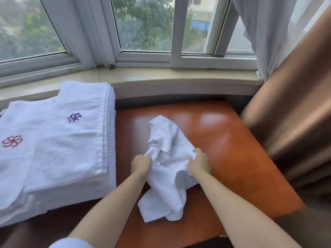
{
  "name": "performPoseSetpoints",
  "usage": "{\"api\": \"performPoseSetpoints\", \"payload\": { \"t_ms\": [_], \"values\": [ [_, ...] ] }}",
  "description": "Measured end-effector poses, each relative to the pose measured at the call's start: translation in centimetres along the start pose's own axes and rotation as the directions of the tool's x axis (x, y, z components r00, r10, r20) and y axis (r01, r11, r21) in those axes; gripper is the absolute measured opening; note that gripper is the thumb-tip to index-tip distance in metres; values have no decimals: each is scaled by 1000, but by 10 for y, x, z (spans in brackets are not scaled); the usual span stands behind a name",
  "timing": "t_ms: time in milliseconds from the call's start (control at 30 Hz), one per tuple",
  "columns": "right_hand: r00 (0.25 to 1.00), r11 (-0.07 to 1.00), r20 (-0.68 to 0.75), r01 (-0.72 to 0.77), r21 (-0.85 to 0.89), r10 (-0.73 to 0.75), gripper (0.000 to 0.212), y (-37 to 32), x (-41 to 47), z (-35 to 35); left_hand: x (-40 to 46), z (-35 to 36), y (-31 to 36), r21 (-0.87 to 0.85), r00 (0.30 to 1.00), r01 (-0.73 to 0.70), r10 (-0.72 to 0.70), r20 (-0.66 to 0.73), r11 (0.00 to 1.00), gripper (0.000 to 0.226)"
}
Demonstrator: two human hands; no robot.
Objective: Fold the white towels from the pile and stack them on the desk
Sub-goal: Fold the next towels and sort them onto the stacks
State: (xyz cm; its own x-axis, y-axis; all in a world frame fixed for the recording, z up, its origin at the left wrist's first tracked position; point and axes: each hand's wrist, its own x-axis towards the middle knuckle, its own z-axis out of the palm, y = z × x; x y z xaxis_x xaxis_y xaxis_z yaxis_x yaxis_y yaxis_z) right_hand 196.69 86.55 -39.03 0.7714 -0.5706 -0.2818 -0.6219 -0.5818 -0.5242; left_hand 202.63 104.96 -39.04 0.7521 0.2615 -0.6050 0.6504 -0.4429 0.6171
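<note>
A small crumpled white towel [168, 158] lies on the glossy reddish-brown desk [229, 149], in the middle of the view. My left hand [141, 164] grips a bunched part of it on its left side. My right hand [199, 162] pinches its right edge. Part of the cloth trails toward me between my forearms. To the left stands a stack of folded white towels [71, 140]; the top one carries a purple emblem, and a lower one farther left a red emblem.
A stone windowsill [161, 76] and white-framed windows run along the back. A brown curtain [293, 113] and a sheer white one hang at the right, close to the desk's right edge. Bare desk surface shows to the right of the towel.
</note>
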Motion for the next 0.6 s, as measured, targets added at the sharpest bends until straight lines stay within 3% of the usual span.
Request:
{"api": "performPoseSetpoints", "payload": {
  "t_ms": [67, 133, 200, 267, 333, 400, 433, 500, 600],
  "values": [
    [970, 996, -241, 5, 89, 17, 37, 6, 4, -18, -8, -12, -6, -131, 996, 66, -73, -49, 989, 42],
    [874, 982, -481, 26, 186, 69, 42, 14, 10, -36, -18, -26, -19, -340, 989, 128, -145, -25, 932, 44],
    [796, 986, -599, 23, 165, 82, 45, 23, 8, -45, -29, -29, -36, -362, 982, 166, -189, -27, 917, 47],
    [854, 999, -521, 3, 43, 20, 49, 37, -4, -37, -44, -26, -56, -105, 984, 141, -151, -97, 984, 47],
    [973, 993, -211, 77, -90, -94, 55, 57, -22, -20, -64, -19, -79, 253, 985, 17, 27, -169, 967, 49],
    [962, 930, 167, 254, -266, -215, 65, 75, -43, -4, -81, -12, -97, 427, 972, -109, 186, -143, 898, 50],
    [932, 871, 250, 341, -354, -263, 68, 82, -53, 2, -87, -9, -103, 508, 961, -154, 248, -122, 847, 52],
    [917, 811, 231, 396, -430, -326, 60, 88, -66, 10, -94, -5, -108, 625, 930, -237, 360, -75, 743, 55],
    [956, 930, 195, 264, -257, -218, 30, 86, -75, 7, -96, -5, -109, 735, 852, -393, 520, 64, 553, 52]
  ]
}}
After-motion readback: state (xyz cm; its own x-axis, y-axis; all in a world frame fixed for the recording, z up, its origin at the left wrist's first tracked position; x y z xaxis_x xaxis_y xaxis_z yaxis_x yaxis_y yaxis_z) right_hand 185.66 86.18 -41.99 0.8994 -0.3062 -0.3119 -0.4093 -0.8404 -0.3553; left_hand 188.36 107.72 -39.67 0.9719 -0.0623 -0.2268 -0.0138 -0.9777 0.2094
